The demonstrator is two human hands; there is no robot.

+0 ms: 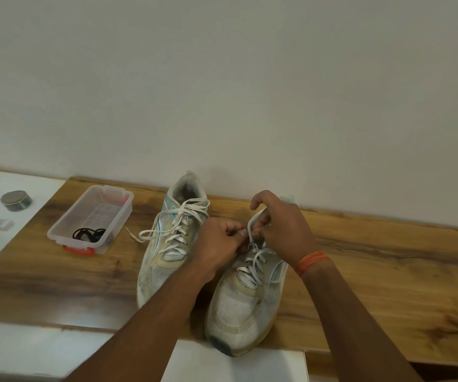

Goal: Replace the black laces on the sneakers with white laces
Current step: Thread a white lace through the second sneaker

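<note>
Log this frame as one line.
left hand, right hand: pinching white lace | right-side white mesh sneaker | black laces: clear plastic tub

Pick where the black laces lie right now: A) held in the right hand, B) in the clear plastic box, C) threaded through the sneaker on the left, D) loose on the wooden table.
B: the black laces sit coiled at the near end of the clear plastic box, while both sneakers carry white laces and both hands work at the other sneaker.
</note>
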